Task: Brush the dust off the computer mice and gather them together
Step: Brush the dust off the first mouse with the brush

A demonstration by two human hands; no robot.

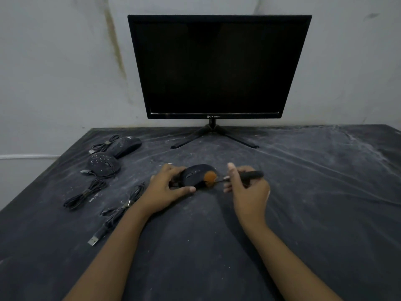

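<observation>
Mice number three: speckled mouse (104,164) beside far mouse (128,146), third mouse (194,175) gripped in left hand (167,190). Fingers of right hand (248,192) grasp one brush (211,177).

Orange-bristled brush (211,176) against black mouse (193,175)

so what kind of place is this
Likely a makeshift indoor computer workstation: a dark monitor stands on a dusty, dark-covered table against a stained wall, with wired mice at the left.

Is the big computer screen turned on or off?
It looks off. The monitor is completely black, with no picture or glow. A tiny power light would be too small to see.
</observation>
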